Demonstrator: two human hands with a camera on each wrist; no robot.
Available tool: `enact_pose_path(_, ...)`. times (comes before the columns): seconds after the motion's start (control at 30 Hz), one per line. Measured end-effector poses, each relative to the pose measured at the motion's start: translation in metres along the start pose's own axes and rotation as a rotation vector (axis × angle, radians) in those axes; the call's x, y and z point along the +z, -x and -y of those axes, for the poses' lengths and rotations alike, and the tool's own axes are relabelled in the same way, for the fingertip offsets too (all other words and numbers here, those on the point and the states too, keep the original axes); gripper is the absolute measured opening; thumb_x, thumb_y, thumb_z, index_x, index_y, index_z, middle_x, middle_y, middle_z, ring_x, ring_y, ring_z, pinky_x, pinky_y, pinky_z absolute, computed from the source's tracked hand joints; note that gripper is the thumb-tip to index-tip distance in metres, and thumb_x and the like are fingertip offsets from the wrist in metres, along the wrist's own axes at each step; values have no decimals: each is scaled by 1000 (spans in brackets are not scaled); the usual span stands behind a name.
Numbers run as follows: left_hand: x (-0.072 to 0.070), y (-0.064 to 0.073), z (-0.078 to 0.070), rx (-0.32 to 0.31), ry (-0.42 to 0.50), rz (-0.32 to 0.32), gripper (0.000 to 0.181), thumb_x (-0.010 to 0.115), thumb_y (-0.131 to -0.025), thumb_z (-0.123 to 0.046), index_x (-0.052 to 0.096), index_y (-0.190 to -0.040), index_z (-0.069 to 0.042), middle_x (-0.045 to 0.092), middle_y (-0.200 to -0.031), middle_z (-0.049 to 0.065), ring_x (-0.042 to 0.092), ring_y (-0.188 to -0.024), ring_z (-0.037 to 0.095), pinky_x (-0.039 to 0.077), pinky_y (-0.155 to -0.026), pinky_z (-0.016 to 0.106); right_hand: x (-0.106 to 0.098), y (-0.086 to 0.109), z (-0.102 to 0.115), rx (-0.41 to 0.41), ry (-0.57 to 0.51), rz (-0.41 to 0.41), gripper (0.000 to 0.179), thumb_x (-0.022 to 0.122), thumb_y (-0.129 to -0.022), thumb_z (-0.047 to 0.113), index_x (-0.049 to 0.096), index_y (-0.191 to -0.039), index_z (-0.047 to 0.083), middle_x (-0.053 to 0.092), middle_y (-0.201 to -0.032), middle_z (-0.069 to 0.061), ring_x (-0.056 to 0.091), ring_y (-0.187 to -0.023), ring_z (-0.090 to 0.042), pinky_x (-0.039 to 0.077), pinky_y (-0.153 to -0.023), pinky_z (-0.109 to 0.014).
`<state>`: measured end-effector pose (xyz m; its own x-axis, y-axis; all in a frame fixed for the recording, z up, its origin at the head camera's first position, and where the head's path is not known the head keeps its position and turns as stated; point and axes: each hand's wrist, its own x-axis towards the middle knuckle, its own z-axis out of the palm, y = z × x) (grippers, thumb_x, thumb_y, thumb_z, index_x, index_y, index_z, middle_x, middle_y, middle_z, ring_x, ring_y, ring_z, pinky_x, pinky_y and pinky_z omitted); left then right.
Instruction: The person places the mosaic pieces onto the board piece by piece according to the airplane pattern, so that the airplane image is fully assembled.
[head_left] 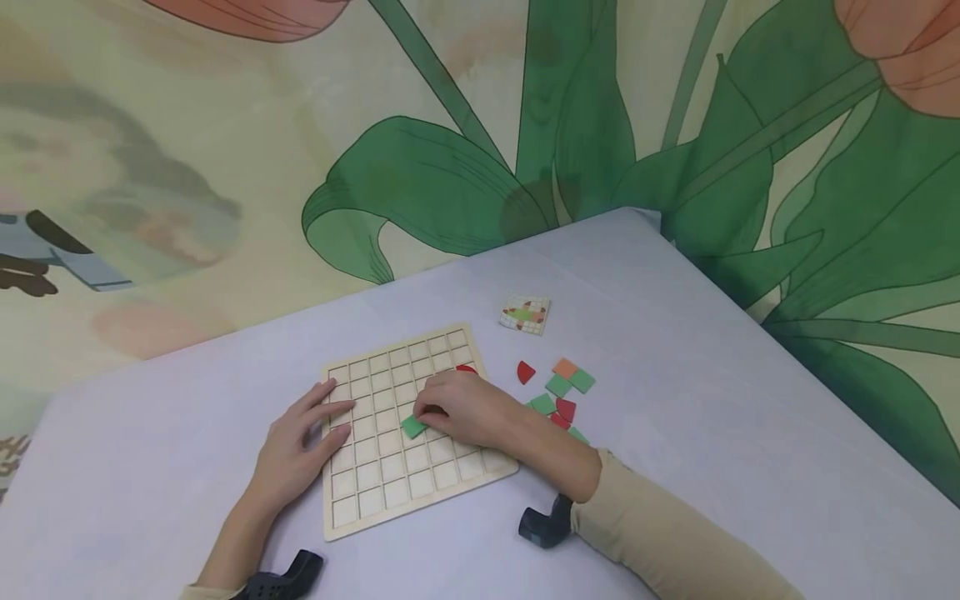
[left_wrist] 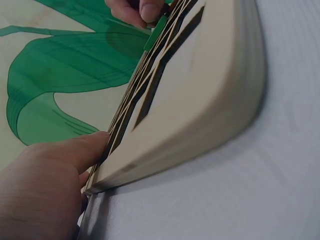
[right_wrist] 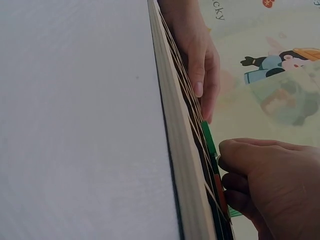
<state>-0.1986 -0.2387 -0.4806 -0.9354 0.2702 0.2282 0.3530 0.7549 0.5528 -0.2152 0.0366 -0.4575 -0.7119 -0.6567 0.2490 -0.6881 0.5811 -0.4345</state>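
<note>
A wooden grid board point(head_left: 346, 507) lies on the white-covered table. My left hand point(head_left: 288, 454) rests on its left edge, fingers spread and fairly straight over the outer squares. Near the middle of the grid, my right hand point(head_left: 468, 410) pinches a green square tile point(head_left: 412, 427) at its edge; the left wrist view shows this tile point(left_wrist: 156, 33) tilted against the grid. A red quarter-round piece point(head_left: 467, 368) sits on the board just beyond the right hand. Beneath that hand, the right wrist view shows an orange-brown piece point(right_wrist: 220, 192) on the grid, hidden from the head view.
Right of the board lie loose pieces: a red quarter-round point(head_left: 526, 372), an orange square point(head_left: 565, 367), a green square point(head_left: 582, 381) and several others, some partly behind the right forearm. A small pattern card point(head_left: 525, 315) lies farther back. A flower-printed backdrop point(head_left: 450, 167) stands behind the table.
</note>
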Motion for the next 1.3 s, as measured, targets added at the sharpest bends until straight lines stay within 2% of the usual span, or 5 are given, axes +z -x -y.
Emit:
enact_pose_path(0.27, 4, 0, 0, -3, -20, -6, 32, 65, -89, -31, 66, -117, -15, 42, -147, 14, 33, -138, 42, 23, -104, 67, -1, 4, 1, 16, -22, 53, 11, 68, -88, 25, 74, -95, 20, 63, -90, 10, 55, -84, -2, 46, -77, -8)
enact_pose_path(0.47, 4, 2, 2, 6, -25, -13, 32, 65, -89, -30, 66, -117, -15, 43, -147, 13, 33, -137, 42, 23, -104, 67, 1, 3, 3, 23, -24, 59, 10, 68, -89, 26, 74, -95, 20, 61, -90, 10, 54, -85, -2, 46, -77, -9)
enact_pose_path(0.97, 1, 4, -1, 0, -26, -13, 31, 64, -89, -32, 66, -117, -18, 43, -148, 12, 33, -138, 41, 22, -104, 66, 8, 0, 6, 27, 50, -41, 5, 67, -89, 21, 71, -91, 19, 59, -85, 7, 51, -77, -4, 43, -68, -9)
enact_pose_path(1.3, 1, 2, 0, 7, -35, -22, 32, 64, -89, -32, 66, -117, -17, 43, -147, 13, 34, -137, 41, 22, -103, 66, 12, -1, 6, 35, 47, -90, 7, 67, -89, 20, 72, -93, 17, 58, -84, 6, 51, -73, -4, 42, -65, -8)
